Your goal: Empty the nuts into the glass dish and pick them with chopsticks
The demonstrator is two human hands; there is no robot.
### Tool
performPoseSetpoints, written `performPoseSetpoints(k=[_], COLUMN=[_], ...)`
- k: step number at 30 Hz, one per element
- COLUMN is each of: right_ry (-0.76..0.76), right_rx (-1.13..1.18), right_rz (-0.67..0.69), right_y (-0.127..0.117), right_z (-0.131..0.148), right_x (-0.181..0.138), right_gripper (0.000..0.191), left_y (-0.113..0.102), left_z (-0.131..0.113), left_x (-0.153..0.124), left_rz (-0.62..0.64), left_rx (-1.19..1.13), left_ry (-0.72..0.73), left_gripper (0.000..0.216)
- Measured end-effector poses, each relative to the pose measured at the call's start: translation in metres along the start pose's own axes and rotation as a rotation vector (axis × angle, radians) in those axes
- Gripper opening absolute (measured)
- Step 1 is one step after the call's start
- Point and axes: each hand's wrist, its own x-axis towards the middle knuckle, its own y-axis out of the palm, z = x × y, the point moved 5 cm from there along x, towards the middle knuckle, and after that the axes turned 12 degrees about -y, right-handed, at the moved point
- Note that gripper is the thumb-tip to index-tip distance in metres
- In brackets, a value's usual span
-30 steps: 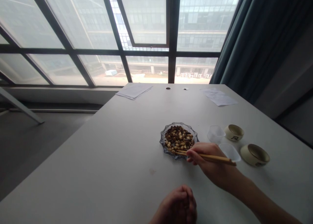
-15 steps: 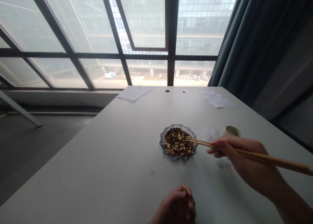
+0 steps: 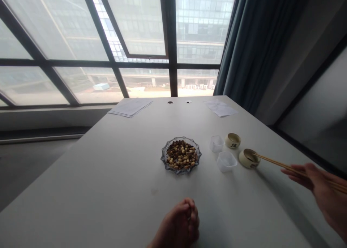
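Observation:
My right hand (image 3: 316,181) grips a pair of wooden chopsticks (image 3: 283,166), held out to the left. Their tips are at the opening of the nearer small cream bowl (image 3: 247,163); whether they pinch anything is too small to tell. Left of that bowl stand two clear plastic cups, a nearer one (image 3: 227,164) and a farther one (image 3: 216,145). Behind sits a second cream bowl (image 3: 233,144) with a dark mark. A scalloped glass dish (image 3: 163,161) holds mixed nuts and dark seeds (image 3: 182,155). My left hand (image 3: 180,221) rests on the table below the dish, fingers curled closed, nothing visible in them.
The white table (image 3: 114,175) reaches to the windows. Stacked papers (image 3: 130,107) lie at its far left and loose sheets (image 3: 221,107) at its far right. Two round holes are near the far edge. A dark blue curtain (image 3: 244,42) hangs on the right.
My right hand has carried the chopsticks from the glass dish rightward to the nearer cream bowl. The view has turned right. My left hand stays curled on the table.

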Motion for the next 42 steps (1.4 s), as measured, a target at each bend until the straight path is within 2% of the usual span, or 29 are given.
performPoseSetpoints(k=[3,6,10,18,22,25,28,32,34,38,42], right_ry=[0.136,0.182,0.263,0.182,0.111,0.035,-0.045,-0.169,-0.218,-0.303,-0.309], right_rx=[0.102,0.133,0.102,0.08,0.101,0.123,0.132,0.229,0.255,0.239,0.191], right_rz=[-0.102,-0.067,-0.081,-0.068,-0.132,-0.13,0.058,0.508,0.683,0.917,1.063], right_y=[0.002,0.004,-0.007,-0.019,-0.012,0.005,0.039,0.111,0.147,0.203,0.229], right_z=[0.006,0.006,-0.004,0.005,0.016,0.031,0.053,0.09,0.107,0.13,0.135], right_x=[-0.004,-0.002,-0.001,0.001,-0.004,-0.007,-0.007,-0.01,-0.013,-0.018,-0.022], right_gripper=[0.013,0.013,0.014,0.009,0.005,0.01,0.022,0.03,0.035,0.041,0.042], left_y=[0.001,0.0,-0.001,0.006,0.006,0.005,0.004,0.002,0.001,-0.003,-0.005], left_z=[-0.001,-0.001,0.0,-0.002,-0.001,0.0,0.001,0.0,0.0,0.0,0.002], left_x=[-0.001,-0.001,-0.001,-0.002,-0.002,-0.002,-0.001,0.0,0.001,0.002,0.004], left_rz=[-0.009,-0.014,-0.018,-0.026,-0.036,-0.05,-0.048,-0.017,0.001,0.033,0.05], left_rx=[0.01,0.017,0.037,0.028,0.031,0.032,0.035,0.033,0.023,0.002,0.002], left_ry=[0.005,0.008,0.012,0.021,0.031,0.027,0.019,0.017,0.008,-0.019,-0.03], left_gripper=[0.012,0.012,0.01,0.011,0.012,0.013,0.015,0.013,0.012,0.01,0.011])
